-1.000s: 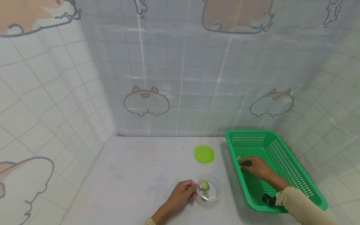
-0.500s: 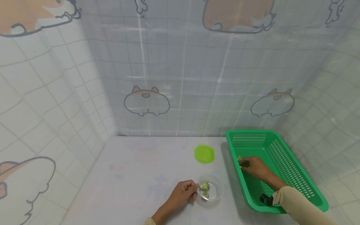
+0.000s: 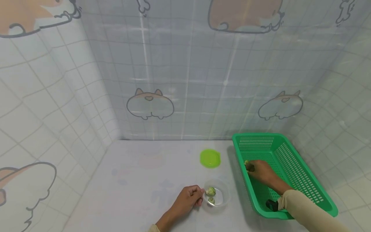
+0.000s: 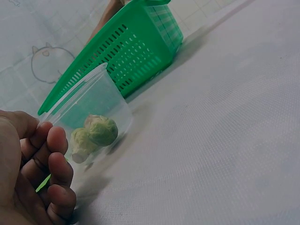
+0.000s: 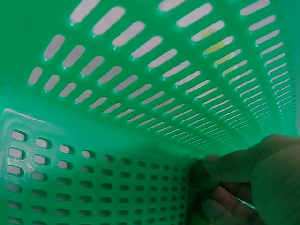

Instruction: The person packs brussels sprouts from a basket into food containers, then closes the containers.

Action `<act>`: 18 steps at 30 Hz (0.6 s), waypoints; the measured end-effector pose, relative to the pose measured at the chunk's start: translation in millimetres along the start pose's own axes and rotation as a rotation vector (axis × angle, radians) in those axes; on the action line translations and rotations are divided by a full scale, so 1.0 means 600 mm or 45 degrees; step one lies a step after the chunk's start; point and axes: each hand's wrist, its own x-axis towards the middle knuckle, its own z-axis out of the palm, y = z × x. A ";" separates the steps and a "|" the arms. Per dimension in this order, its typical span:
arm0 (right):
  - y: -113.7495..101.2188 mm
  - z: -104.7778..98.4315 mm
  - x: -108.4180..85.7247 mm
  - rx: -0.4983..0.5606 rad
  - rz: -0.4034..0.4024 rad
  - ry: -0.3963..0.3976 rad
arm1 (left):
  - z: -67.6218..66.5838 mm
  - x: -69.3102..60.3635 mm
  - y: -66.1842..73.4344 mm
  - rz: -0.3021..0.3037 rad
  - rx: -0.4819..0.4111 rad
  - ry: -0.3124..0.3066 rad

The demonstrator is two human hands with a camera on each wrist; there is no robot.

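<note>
My left hand point(image 3: 186, 201) pinches the rim of a clear plastic tub point(image 3: 223, 197) between thumb and curled fingers. Two Brussels sprouts, a larger one point(image 3: 211, 191) and a smaller one point(image 3: 211, 200), lie at the tub's bottom; the left wrist view shows them touching. Inside the green basket point(image 3: 302, 170), my right hand point(image 3: 262, 170) reaches down by the left wall. Its thumb and fingers close around a Brussels sprout point(image 5: 202, 180), dark and partly hidden in the right wrist view. Some pale green point(image 3: 246, 162) shows beyond the fingertips in the head view.
A lime-green round lid point(image 3: 210, 158) lies flat behind the tub, left of the basket. The white-covered table point(image 3: 139, 180) meets patterned sheet walls at the back and sides. The basket's tall slotted sides surround my right hand.
My right hand's fingers have shifted slightly at the sprout by the basket's left wall, and its wrist has moved a little left. The left hand and tub have stayed put.
</note>
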 end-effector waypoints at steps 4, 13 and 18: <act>0.003 0.001 0.001 0.000 -0.011 0.023 | 0.001 -0.001 0.004 -0.022 -0.010 0.009; 0.005 -0.002 -0.002 0.074 0.032 0.003 | 0.003 -0.003 0.008 -0.048 -0.014 0.022; 0.008 -0.004 -0.003 0.096 0.027 -0.005 | 0.002 -0.001 0.006 -0.038 -0.030 0.019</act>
